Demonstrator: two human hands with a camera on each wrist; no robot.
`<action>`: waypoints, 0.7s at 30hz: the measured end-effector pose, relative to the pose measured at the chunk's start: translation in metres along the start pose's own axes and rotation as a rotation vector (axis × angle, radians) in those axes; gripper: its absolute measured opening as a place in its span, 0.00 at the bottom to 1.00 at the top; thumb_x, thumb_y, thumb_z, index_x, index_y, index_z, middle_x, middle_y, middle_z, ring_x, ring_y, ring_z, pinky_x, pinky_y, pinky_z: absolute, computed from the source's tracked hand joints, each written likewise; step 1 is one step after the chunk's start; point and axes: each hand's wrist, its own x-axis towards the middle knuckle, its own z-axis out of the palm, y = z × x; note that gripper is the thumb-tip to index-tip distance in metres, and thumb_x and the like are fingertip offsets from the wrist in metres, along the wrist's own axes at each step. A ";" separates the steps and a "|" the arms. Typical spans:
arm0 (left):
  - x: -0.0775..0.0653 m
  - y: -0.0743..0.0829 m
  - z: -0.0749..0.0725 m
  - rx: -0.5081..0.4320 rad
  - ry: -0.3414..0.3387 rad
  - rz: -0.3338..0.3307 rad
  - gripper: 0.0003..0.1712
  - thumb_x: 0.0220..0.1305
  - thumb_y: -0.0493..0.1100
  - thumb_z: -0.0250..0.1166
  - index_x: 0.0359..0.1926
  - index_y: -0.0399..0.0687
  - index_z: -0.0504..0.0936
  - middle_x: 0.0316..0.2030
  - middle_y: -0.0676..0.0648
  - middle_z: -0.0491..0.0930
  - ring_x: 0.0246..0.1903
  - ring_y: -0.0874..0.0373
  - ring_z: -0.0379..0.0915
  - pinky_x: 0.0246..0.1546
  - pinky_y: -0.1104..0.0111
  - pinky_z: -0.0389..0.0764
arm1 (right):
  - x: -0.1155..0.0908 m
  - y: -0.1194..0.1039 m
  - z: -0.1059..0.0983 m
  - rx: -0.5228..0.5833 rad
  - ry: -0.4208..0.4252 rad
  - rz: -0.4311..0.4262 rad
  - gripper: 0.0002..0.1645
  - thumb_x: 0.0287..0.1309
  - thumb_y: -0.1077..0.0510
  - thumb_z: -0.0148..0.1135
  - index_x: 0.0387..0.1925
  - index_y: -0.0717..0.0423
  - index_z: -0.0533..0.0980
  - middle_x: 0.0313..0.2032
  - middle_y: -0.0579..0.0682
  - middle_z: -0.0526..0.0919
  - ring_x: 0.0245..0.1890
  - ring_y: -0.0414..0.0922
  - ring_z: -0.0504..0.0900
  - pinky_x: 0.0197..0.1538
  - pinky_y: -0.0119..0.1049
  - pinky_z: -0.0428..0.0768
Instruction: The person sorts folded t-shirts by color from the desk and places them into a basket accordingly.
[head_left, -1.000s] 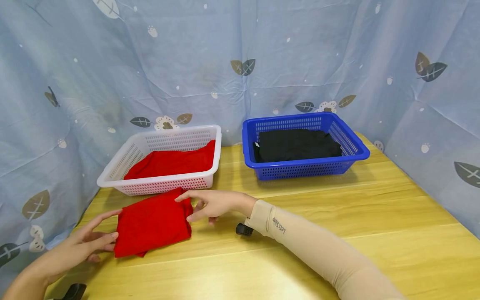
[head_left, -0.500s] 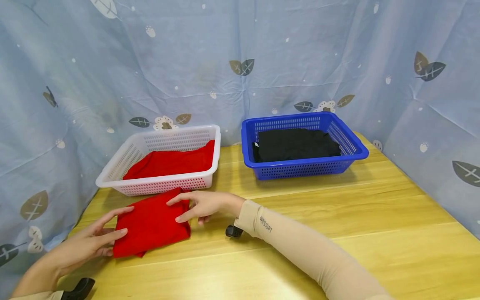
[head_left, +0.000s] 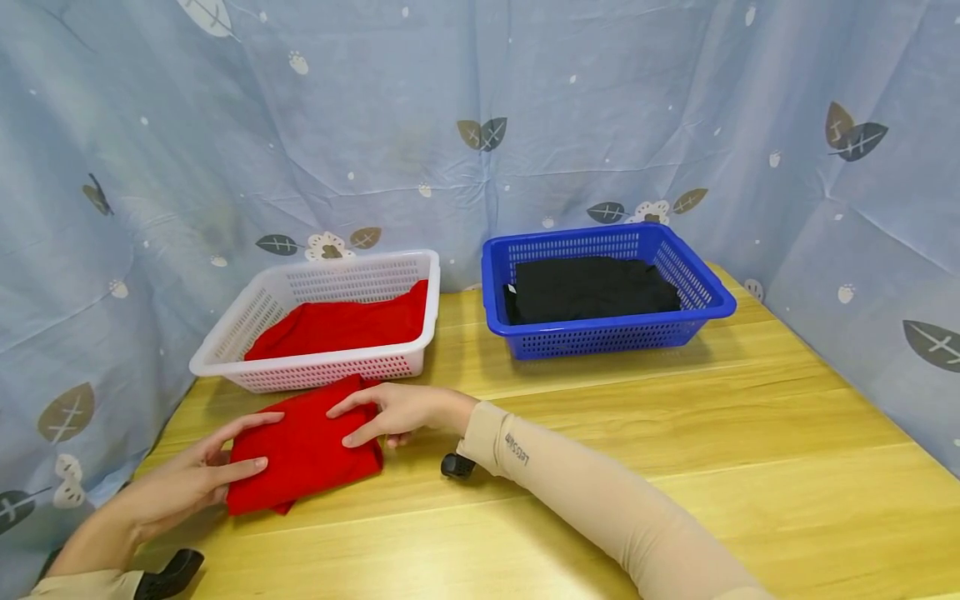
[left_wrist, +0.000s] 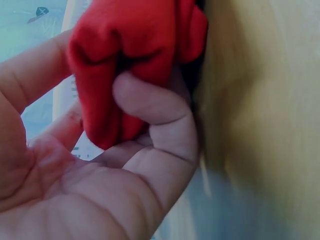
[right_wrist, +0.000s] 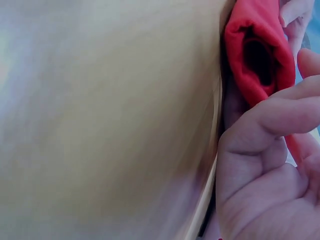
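A folded red cloth point(head_left: 303, 458) lies on the table just in front of the white basket. My left hand point(head_left: 187, 482) grips its left edge, thumb and index finger on top. In the left wrist view, a curled finger point(left_wrist: 160, 110) tucks into the folds point(left_wrist: 127, 45). On the right side, my right hand point(head_left: 408, 412) holds the cloth with thumb and index finger over the top. The right wrist view shows the other fingers point(right_wrist: 257, 125) curled at the edge, below a rolled fold point(right_wrist: 260, 60) with a dark hollow.
The white basket point(head_left: 322, 358) holds another red cloth point(head_left: 345, 325). Right of it stands a blue basket point(head_left: 600, 323) with folded black cloth point(head_left: 592, 287) inside. A patterned blue curtain point(head_left: 405, 125) hangs behind the wooden table point(head_left: 675, 417).
Both hands have moved inward over the folded red cloth, the left to the right and the right slightly to the left. The cloth has stayed nearly in place.
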 end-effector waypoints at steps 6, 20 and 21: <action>0.003 -0.004 -0.004 -0.061 -0.036 0.038 0.37 0.84 0.39 0.55 0.83 0.75 0.58 0.78 0.42 0.42 0.61 0.55 0.78 0.61 0.58 0.86 | 0.001 -0.001 0.001 -0.014 0.002 -0.008 0.31 0.69 0.54 0.73 0.70 0.41 0.78 0.31 0.44 0.77 0.16 0.41 0.70 0.23 0.29 0.68; 0.001 -0.004 -0.001 0.000 0.074 -0.002 0.31 0.81 0.42 0.60 0.77 0.77 0.72 0.79 0.30 0.21 0.26 0.60 0.63 0.27 0.73 0.71 | 0.002 0.001 0.003 0.007 0.021 0.006 0.31 0.66 0.60 0.75 0.69 0.42 0.81 0.15 0.41 0.59 0.15 0.40 0.62 0.23 0.28 0.64; 0.001 -0.004 -0.001 0.012 0.092 0.000 0.31 0.80 0.42 0.61 0.76 0.77 0.73 0.77 0.30 0.24 0.22 0.58 0.58 0.24 0.72 0.65 | 0.001 0.001 0.004 0.008 0.026 0.005 0.31 0.66 0.61 0.75 0.69 0.43 0.81 0.15 0.41 0.59 0.15 0.40 0.61 0.23 0.28 0.64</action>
